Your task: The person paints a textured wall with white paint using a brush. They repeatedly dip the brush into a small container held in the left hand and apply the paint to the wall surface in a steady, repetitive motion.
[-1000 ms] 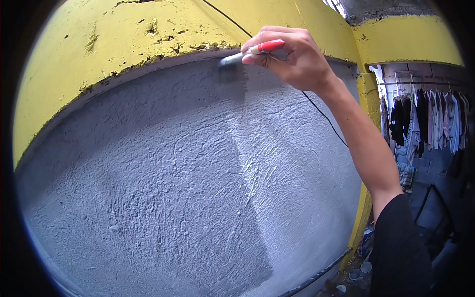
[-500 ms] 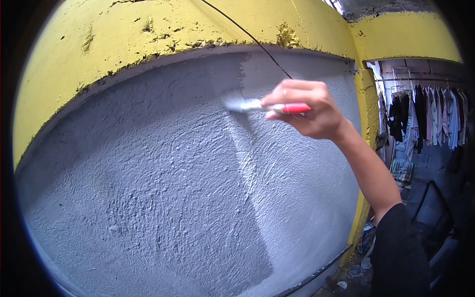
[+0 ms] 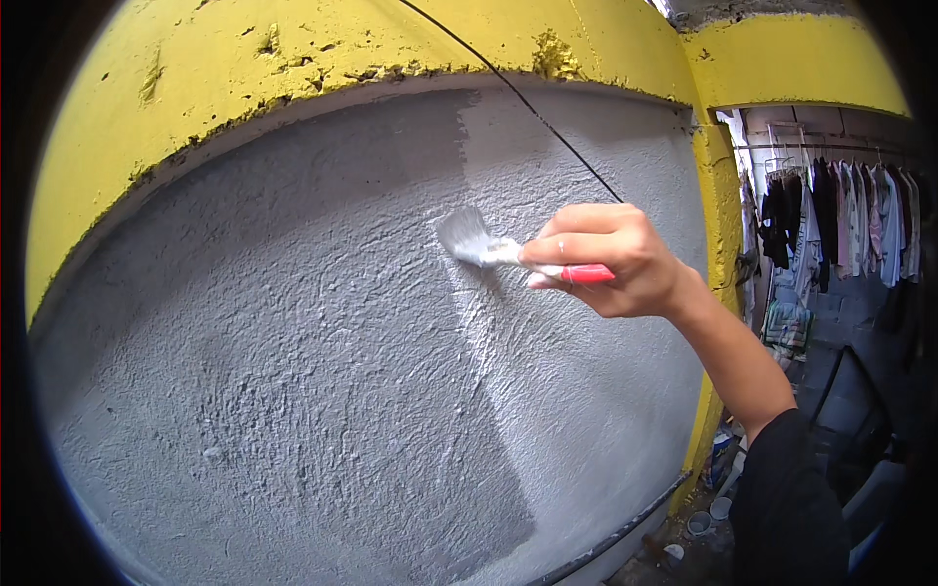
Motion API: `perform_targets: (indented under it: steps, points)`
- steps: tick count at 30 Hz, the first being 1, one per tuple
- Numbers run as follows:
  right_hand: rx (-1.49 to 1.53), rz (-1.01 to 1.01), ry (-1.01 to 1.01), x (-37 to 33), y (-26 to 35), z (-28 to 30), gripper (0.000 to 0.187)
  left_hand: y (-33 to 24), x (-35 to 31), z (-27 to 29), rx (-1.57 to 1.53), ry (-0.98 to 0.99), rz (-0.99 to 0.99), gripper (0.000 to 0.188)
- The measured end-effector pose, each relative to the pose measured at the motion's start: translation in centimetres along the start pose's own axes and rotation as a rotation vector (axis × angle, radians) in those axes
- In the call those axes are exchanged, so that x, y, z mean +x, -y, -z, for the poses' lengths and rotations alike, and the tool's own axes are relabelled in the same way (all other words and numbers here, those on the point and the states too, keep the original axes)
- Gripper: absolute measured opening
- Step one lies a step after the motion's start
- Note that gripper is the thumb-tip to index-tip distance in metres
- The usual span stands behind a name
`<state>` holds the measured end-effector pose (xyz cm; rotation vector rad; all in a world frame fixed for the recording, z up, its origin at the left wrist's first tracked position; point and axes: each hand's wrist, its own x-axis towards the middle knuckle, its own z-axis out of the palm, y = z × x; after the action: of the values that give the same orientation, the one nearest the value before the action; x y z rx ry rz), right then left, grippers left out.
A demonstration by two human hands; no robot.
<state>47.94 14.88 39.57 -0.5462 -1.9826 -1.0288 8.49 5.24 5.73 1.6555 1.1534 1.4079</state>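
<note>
My right hand (image 3: 611,259) is closed around a paintbrush (image 3: 503,252) with a red-tipped, paint-smeared handle. Its grey-coated bristles point left and lie at the rough wall (image 3: 322,342), on the border between two shades. Left of that border the wall is a darker grey; to the right it is paler and catches more light. Thick ridges and swirls texture the middle of the surface. My left hand is out of the picture.
A yellow beam (image 3: 342,39) with chipped edges arches over the wall, and a yellow post (image 3: 718,205) stands right. A black cable (image 3: 518,93) hangs across. Clothes (image 3: 860,215) hang on a rail beyond. Cups (image 3: 700,523) lie low right; a dark pipe (image 3: 625,530) skirts the wall's bottom.
My right hand has moved the paintbrush downward along the border between the shades. The bristles were smeared by motion before and are sharper now. The view has shifted slightly.
</note>
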Motion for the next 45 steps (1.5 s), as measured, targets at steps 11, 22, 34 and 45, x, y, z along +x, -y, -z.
perform_targets:
  steps: [11,22,34,45]
  points:
    - [0.148,-0.173,0.147,2.4,-0.1,2.4,0.017,0.1,-0.5,0.5,0.010,0.012,-0.002,0.092]
    - [-0.083,0.102,-0.221,5.6,-2.2,2.1,0.013,0.5,-0.5,0.7,0.057,0.015,-0.019,0.093]
    - [0.148,-0.026,0.111,-0.1,1.7,0.8,0.017,1.1,-0.8,1.2,0.105,0.021,-0.042,0.094]
    - [0.085,0.050,-0.016,5.1,-3.1,0.4,0.013,0.8,-0.4,0.7,0.111,0.011,-0.057,0.093]
